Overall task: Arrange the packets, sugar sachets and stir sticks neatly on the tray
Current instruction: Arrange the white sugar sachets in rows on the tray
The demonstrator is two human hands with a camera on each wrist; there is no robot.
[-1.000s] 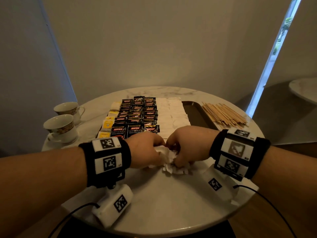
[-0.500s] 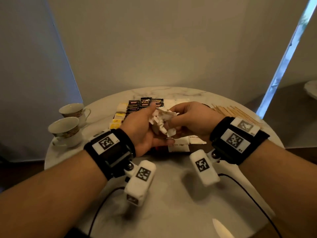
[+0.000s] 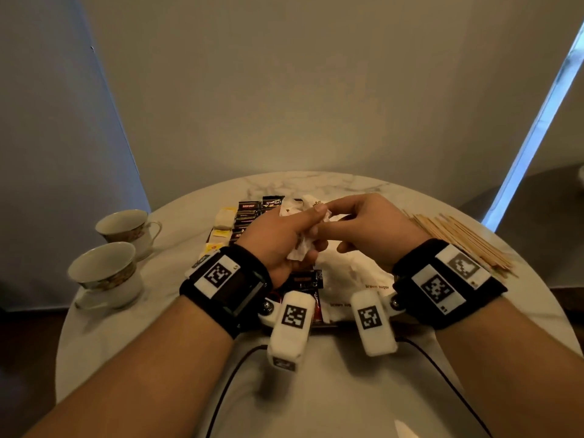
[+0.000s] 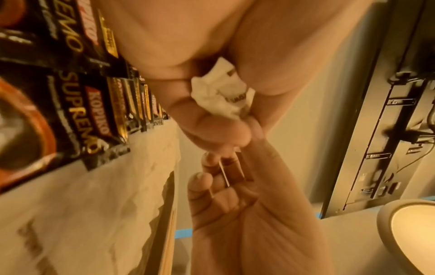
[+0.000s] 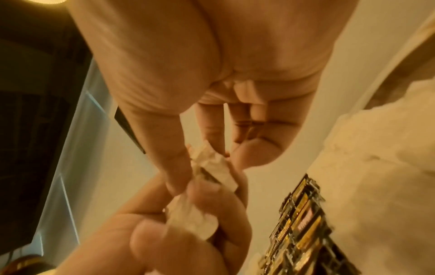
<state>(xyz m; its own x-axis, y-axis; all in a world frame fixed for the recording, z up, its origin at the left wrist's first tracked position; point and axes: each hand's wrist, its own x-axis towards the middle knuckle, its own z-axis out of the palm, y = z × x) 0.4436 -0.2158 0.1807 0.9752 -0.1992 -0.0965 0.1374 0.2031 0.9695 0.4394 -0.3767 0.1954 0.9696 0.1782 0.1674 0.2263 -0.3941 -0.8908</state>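
We hold a crumpled bunch of sugar sachets (image 3: 301,248) in our left hand (image 3: 278,238), fingers curled round it, above the tray's dark coffee packets (image 3: 249,213). Our right hand (image 3: 363,229) pinches the bunch's top with thumb and forefinger. Stir sticks (image 3: 458,241) lie on the bench (image 3: 316,390), far right.

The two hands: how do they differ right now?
The left hand is curled round a bunch of crumpled white sugar sachets; the right hand only pinches the top of that bunch with thumb and forefinger. The left shows its back in the head view; the right's other fingers hang loose. Both hover above the tray.
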